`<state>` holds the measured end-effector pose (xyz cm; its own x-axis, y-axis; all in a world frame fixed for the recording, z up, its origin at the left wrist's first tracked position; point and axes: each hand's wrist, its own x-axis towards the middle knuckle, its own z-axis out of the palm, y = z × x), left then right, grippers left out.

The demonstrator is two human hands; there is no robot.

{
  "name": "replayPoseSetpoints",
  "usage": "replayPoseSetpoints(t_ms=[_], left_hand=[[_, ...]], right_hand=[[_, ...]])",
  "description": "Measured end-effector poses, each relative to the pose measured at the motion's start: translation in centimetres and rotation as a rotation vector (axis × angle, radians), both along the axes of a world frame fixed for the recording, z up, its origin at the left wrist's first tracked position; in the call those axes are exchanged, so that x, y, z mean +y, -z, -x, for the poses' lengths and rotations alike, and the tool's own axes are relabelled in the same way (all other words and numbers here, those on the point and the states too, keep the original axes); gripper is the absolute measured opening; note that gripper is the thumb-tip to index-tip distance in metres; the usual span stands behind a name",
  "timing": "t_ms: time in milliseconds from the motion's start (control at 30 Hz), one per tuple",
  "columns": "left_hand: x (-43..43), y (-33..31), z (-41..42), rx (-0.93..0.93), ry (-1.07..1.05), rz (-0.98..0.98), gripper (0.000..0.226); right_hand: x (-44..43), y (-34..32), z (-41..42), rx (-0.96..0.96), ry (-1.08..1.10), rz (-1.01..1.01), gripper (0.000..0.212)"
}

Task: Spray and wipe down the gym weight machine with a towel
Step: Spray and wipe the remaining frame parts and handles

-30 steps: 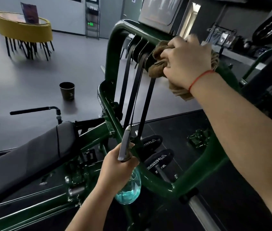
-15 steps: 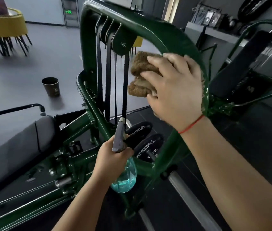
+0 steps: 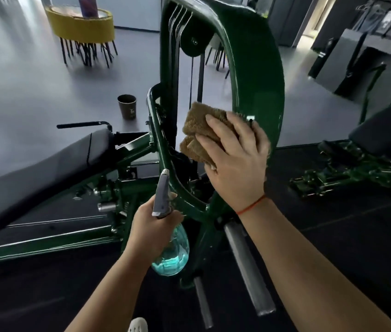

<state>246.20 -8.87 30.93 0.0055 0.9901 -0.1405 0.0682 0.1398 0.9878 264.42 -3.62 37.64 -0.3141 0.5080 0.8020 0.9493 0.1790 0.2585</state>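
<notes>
Right hand: my right hand (image 3: 235, 161) lies on the towel (image 3: 201, 133) with fingers nearly straight, pressing it flat. My thumb is hidden, so I cannot tell if it hooks behind the tube.
Towel: a brown, fluffy, folded cloth. It sits against the inner edge of the green frame (image 3: 256, 68), about halfway down its curved arch.
What changed: a second ago the same hand had the towel bunched at the top of the arch, beside the pulley (image 3: 190, 41). It has since slid down the curve to this middle stretch.
Left hand: my left hand (image 3: 151, 233) is wrapped round the neck of the spray bottle (image 3: 171, 252). It stays low in front of the frame, as before. The grey nozzle points up and away from me, and blue-green liquid shows in the clear body.
Meaning for the task: I judge the upper arch to be wiped and the stroke to be working downward. The lower tube and the steel bar (image 3: 247, 267) below it look not yet reached.
Spraying: nothing shows a spray happening now, and I cannot tell if the paint is wet.
Around me: a black padded seat (image 3: 46, 168) lies to the left. A dark paper cup (image 3: 127, 106) stands on the grey floor beyond it.
</notes>
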Motion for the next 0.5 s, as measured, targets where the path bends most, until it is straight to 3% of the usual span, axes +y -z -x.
replayPoseSetpoints(t_ms=[333, 500], left_hand=[[-8.6, 4.0, -0.5, 0.073, -0.178, 0.129, 0.029], [-10.2, 6.4, 0.5, 0.131, -0.144, 0.175, 0.032]], right_hand=[[-2.7, 8.0, -1.1, -0.058, -0.063, 0.212, 0.027], [-2.8, 11.2, -0.1, -0.033, -0.035, 0.360, 0.031]])
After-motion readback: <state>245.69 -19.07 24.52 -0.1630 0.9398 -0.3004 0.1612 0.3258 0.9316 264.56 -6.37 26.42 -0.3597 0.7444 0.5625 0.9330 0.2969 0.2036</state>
